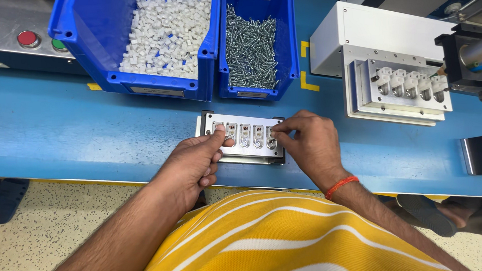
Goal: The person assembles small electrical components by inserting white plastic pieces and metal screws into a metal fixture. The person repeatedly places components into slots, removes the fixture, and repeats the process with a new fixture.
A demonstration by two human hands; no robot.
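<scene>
A small screw (228, 137) was pinched by the left hand (191, 167); the right hand (309, 143) fingers pinched at the metal tray (242, 154), mid-frame; screws should be set in straight.

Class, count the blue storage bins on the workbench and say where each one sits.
2. The bin of white plastic parts stands at the back left; the bin of screws stands right beside it, behind the metal fixture. Others may lie beyond the picture's edge.
</scene>
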